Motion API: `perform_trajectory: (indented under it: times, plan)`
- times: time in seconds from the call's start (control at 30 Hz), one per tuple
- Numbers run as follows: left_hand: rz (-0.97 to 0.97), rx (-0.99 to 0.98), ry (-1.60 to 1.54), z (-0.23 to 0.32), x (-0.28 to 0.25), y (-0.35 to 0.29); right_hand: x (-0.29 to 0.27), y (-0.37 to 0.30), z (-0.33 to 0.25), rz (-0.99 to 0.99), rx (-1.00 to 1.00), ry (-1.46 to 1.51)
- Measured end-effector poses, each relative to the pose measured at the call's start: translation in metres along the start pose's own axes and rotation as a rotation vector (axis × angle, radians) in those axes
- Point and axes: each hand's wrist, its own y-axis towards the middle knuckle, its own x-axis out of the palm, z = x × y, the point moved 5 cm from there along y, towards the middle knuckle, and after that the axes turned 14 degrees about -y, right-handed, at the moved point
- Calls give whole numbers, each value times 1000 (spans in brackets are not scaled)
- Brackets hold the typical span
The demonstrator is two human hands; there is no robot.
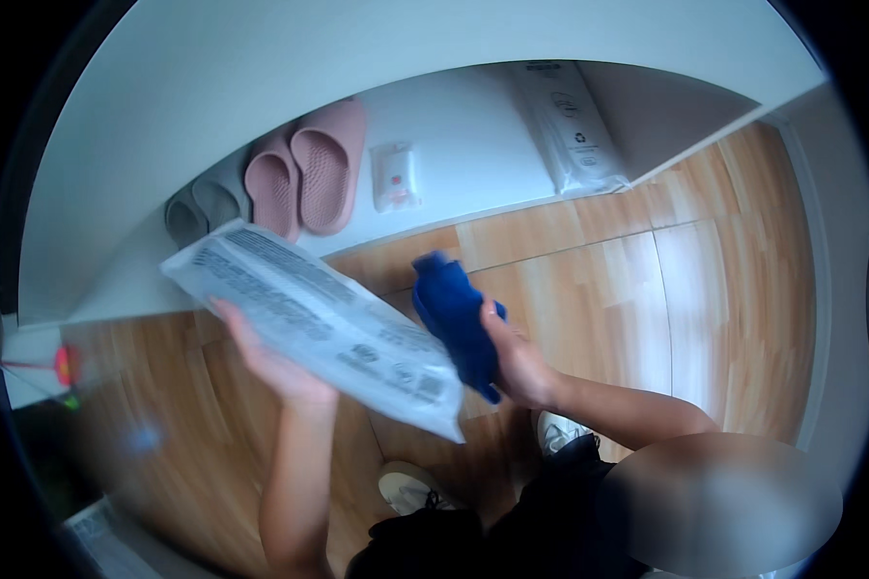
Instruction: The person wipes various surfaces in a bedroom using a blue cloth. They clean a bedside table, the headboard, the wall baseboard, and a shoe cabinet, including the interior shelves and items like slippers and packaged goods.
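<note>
My left hand (278, 362) grips a long, flat plastic package (323, 314) by its near left side. The package is whitish and see-through, with dark print on its face, and slants down to the right. In my right hand (519, 364) is a blue, soft-looking bundle (454, 314) with uneven edges; its exact kind cannot be made out. The bundle is slightly blurred and lies close beside the package's right end. Both things are held above the wooden floor, in front of a low white shelf (454, 145). Part of each hand's fingers is hidden by what it holds.
On the shelf stand pink slippers (326, 174), grey slippers (219, 200), a small clear packet (396, 178) and a long wrapped package (574, 135). The cabinet front (406, 39) overhangs them. My shoes (413, 485) are on the wooden floor (599, 289). A wall is at the right.
</note>
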Motion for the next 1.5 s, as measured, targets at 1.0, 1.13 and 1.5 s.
perform_trajectory:
  times: [1.0, 1.13, 1.5]
  plan:
    - [-109, -642, 358, -187, 37, -12, -127, 38, 22, 514, 223, -12]
    - [-5, -613, 424, -198, 32, 24, -125, 30, -6, 419, 125, -180]
    - [73, -380, 1084, -194, 26, 34, -119, 107, -27, 675, 48, -130]
